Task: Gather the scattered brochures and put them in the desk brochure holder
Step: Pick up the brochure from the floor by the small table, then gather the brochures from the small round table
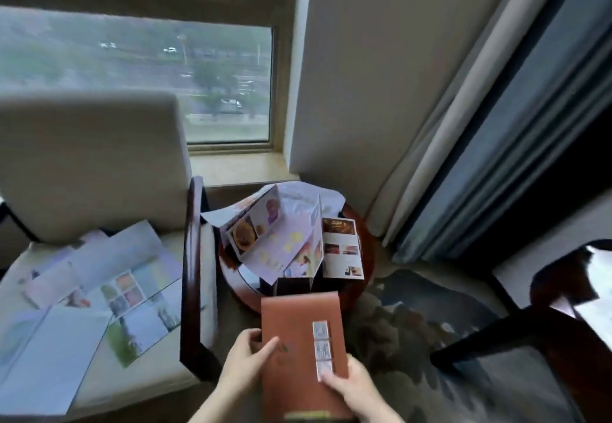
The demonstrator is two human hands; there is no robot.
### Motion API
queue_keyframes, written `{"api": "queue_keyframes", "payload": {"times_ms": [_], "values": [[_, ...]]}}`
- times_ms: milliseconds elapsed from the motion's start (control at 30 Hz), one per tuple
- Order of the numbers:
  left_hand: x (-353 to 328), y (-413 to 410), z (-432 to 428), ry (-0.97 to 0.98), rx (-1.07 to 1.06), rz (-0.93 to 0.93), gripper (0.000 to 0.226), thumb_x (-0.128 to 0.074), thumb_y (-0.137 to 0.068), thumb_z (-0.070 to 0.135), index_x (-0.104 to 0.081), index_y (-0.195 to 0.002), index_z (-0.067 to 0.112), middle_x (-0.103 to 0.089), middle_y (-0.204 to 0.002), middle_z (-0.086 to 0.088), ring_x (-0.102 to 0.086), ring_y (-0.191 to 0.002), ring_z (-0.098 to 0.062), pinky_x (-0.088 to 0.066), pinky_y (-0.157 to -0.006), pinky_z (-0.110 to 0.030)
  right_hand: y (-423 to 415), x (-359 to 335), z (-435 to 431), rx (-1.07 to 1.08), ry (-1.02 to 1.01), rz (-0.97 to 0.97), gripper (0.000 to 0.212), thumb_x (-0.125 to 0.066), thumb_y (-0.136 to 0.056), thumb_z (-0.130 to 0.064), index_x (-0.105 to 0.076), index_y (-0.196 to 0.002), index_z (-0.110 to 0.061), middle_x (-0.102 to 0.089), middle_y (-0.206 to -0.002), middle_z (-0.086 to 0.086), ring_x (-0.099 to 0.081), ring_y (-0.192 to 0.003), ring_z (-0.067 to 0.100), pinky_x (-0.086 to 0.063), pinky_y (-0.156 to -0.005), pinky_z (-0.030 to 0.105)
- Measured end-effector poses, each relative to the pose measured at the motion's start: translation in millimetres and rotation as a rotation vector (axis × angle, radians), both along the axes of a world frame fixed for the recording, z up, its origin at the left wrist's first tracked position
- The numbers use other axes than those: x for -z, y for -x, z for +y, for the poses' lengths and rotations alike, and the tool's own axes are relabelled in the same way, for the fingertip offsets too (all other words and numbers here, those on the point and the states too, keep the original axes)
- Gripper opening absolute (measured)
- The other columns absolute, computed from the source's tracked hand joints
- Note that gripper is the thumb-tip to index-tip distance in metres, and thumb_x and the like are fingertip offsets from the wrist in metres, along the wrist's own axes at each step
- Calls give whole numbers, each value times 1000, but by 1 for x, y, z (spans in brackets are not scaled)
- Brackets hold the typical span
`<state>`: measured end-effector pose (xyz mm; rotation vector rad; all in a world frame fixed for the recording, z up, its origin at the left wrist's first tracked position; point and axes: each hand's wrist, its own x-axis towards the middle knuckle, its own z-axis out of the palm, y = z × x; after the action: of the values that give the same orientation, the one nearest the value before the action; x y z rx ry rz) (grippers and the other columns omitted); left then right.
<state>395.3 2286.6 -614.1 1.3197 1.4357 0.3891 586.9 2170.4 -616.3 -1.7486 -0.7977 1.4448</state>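
Tented brochures (281, 240) fill most of the table (246, 302) top, leaving a bare strip at its near left rim. The armrest (190, 273) hems its left side; carpet (414, 323) lies open on the right.

window (139, 68) daylight | cream armchair (89, 164) | round wooden table (366, 247) | grey curtain (490, 144)

Chair (82, 158), left: brochures (99, 290) spread on its seat.
Table (367, 257), just right of the chair: unfolded brochures (275, 240) heaped on top.
Folder (298, 323), before the table: left hand (245, 359) at its left edge, right hand (354, 389) at its right.
Window (132, 58), behind the chair.
Curtain (496, 124), right of the table.
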Motion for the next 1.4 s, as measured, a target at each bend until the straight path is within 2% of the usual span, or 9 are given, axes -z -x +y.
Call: {"api": "queue_keyframes", "payload": {"times_ms": [167, 367, 567, 767, 967, 1100, 1233, 1333, 1400], "values": [[-16, -2, 28, 40, -107, -102, 35, -68, -71, -19, -61, -86, 12, -67, -76, 0, -61, -69, -14, -45, -53, -5, 10, -43, 49, 176, 65, -29, 23, -71, -84, -4, -60, -103, -12, -69, -97, -1, -65, -84, 6, -52, -71, 13], [21, -4, 73, 11, -73, 9, 41, -67, -67, -19, -62, -77, 21, -66, -71, 6, -62, -71, -20, -48, -64, -18, 10, -4, 89, 170, 204, -94, 24, -68, -85, -4, -61, -107, -13, -69, -108, 5, -65, -95, 13, -54, -81, 20], [81, -23, 132, -32, -110, 73, 39, -68, -71, -12, -68, -107, 2, -70, -95, -7, -65, -93, -25, -50, -87, -36, -1, 51, 157, 298, 249, -221, 24, -78, -75, -8, -65, -95, -10, -73, -92, 7, -70, -83, 20, -58, -80, 37], [108, -40, 173, -126, -177, 186, 43, -70, -72, -4, -66, -114, 5, -70, -106, -9, -64, -97, -24, -49, -86, -33, -7, 75, 203, 364, 303, -362, 23, -83, -68, -28, -62, -75, -26, -61, -67, -11, -58, -62, 6, -39, -50, 15], [120, -53, 167, -84, 69, 418, 69, -79, -64, 14, -56, -128, 17, -58, -125, -3, -56, -115, -21, -45, -99, -34, -21, 92, 220, 335, 358, -386, 26, -81, -72, -24, -61, -87, -24, -62, -81, -5, -59, -72, 11, -41, -58, 22], [123, -62, 165, -79, 120, 468, 66, -78, -63, 17, -53, -124, 23, -52, -121, 2, -56, -108, -17, -47, -87, -29, -39, 105, 220, 233, 415, -391, 26, -79, -73, -29, -58, -87, -23, -59, -82, -6, -57, -72, 10, -41, -60, 22], [114, -62, 177, -80, 80, 446, 39, -78, -68, 20, -63, -104, 22, -57, -104, 3, -59, -98, -17, -49, -85, -31, -47, 107, 219, 158, 442, -396, 27, -78, -74, -33, -58, -89, -22, -60, -82, -4, -59, -75, 11, -43, -63, 22], [86, -57, 195, -122, -268, 403, 11, -74, -76, 20, -64, -80, 24, -65, -82, 2, -63, -80, -20, -52, -70, -37, -41, 97, 216, 189, 462, -406, 32, -79, -74, -33, -54, -90, -19, -57, -85, 0, -57, -77, 14, -41, -65, 23], [60, -48, 213, -276, -447, 462, 18, -67, -79, 19, -55, -71, 28, -60, -72, 7, -58, -68, -16, -45, -55, -30, -32, 86, 209, 251, 463, -437, 33, -80, -73, -28, -52, -87, -15, -56, -84, 4, -55, -74, 16, -40, -65, 24]]}}
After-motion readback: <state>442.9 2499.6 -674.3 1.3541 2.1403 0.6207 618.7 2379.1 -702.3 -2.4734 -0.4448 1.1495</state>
